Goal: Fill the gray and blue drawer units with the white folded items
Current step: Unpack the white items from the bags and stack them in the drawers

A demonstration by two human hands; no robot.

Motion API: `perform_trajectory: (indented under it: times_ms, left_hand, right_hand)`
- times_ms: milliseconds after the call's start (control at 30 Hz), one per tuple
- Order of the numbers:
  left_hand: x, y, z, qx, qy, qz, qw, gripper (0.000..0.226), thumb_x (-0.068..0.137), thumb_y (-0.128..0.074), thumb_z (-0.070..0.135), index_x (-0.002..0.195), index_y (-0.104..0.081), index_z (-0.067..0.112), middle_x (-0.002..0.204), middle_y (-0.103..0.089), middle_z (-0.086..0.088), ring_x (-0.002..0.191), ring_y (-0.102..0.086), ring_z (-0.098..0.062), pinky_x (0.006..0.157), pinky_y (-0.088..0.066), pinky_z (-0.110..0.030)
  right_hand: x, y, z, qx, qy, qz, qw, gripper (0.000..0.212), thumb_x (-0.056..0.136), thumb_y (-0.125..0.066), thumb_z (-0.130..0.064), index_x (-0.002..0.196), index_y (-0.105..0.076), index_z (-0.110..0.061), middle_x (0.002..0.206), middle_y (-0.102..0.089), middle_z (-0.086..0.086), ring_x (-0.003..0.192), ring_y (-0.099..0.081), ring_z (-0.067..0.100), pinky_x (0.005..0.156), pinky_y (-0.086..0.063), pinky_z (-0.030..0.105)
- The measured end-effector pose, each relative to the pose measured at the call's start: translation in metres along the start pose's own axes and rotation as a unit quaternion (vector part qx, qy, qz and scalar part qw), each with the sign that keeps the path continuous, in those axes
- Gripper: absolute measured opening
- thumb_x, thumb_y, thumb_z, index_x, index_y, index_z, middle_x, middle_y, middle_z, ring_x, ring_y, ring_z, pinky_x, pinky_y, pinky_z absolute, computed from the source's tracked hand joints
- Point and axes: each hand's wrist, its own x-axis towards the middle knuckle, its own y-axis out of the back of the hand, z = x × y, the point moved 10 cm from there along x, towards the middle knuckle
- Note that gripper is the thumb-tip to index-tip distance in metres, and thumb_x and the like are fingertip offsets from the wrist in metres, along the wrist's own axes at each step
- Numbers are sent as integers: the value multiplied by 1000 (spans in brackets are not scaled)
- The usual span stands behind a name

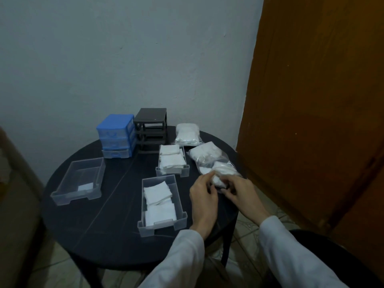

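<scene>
Round dark desk [116, 206] against a pale wall. Three clear drawers stand out on it. Left drawer [80, 179]: one small white folded item [85, 187] near its front, otherwise bare. Near-centre drawer [162, 206]: two stacks of white folded items [159, 202], one behind the other. Far-centre drawer [172, 161]: also two stacks, packed to the walls.

Units at the back edge, two in all. Blue unit [115, 135]: three drawers in place, the lowest pulled slightly forward; contents not readable through the tinted fronts. Gray unit [151, 129], just beside it on the right: frame only, slots open.

Clear plastic bags of white items, three counted: one [188, 134] at the back right, one [204, 153] in front of it, one [220, 173] nearest, partly under the hands.

Left hand [202, 194] and right hand [239, 191] meet at the nearest bag; fingers of both curl in on it, apparently pinching the plastic or a white piece at its mouth. White sleeves on both arms.
</scene>
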Motion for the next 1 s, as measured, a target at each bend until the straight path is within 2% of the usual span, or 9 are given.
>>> perform_trajectory:
  times_ms: [200,333,467,567,700,800,1000]
  left_hand:
    - [0,6,-1,-32,3,18,999,46,81,-54,-12,116,-65,16,106,-65,7,95,-60,0,86,-46,-9]
    - [-1,7,-3,-33,5,17,999,42,82,-56,-9,115,-65,17,110,-66,4,99,-60,-1,89,-46,-11]
    - [0,8,-1,-21,-1,23,1000,40,83,-54,-8,114,-65,17,111,-65,5,101,-57,0,91,-42,-9]
    - [1,7,-3,-19,3,25,1000,37,84,-58,-3,114,-64,18,110,-65,4,99,-58,-1,91,-45,-14]
    - [2,6,-6,-22,5,24,999,34,84,-64,6,116,-63,18,111,-64,2,100,-59,-6,90,-49,-22]
    - [0,6,-5,-26,0,25,999,34,84,-64,7,116,-63,18,112,-64,1,103,-58,-10,92,-48,-26]
    - [0,5,-4,-40,-6,22,999,35,81,-68,10,115,-63,18,113,-63,3,105,-58,-8,94,-49,-30]
  right_hand:
    - [5,-4,-3,-21,5,39,999,31,81,-66,-13,112,-61,-18,103,-66,2,93,-63,16,81,-53,35]
    - [5,-1,-7,-29,1,68,997,16,88,-61,-22,103,-64,-18,97,-66,2,90,-63,15,78,-53,35]
    - [5,1,-6,2,0,71,998,8,89,-59,-20,95,-63,-18,92,-65,1,83,-61,12,76,-52,29]
    - [5,2,-5,28,2,62,998,6,89,-60,-17,93,-64,-17,89,-64,0,81,-61,11,74,-51,26]
    - [2,5,-8,63,8,45,997,8,88,-60,-16,95,-64,-18,88,-59,-10,77,-55,-5,70,-45,8]
    - [-1,11,-8,93,4,51,994,9,88,-61,-13,95,-66,-16,84,-58,-12,75,-52,-12,69,-41,1]
    - [0,12,0,155,-20,22,988,9,87,-62,-12,92,-68,-16,81,-63,-8,78,-60,4,67,-47,11]
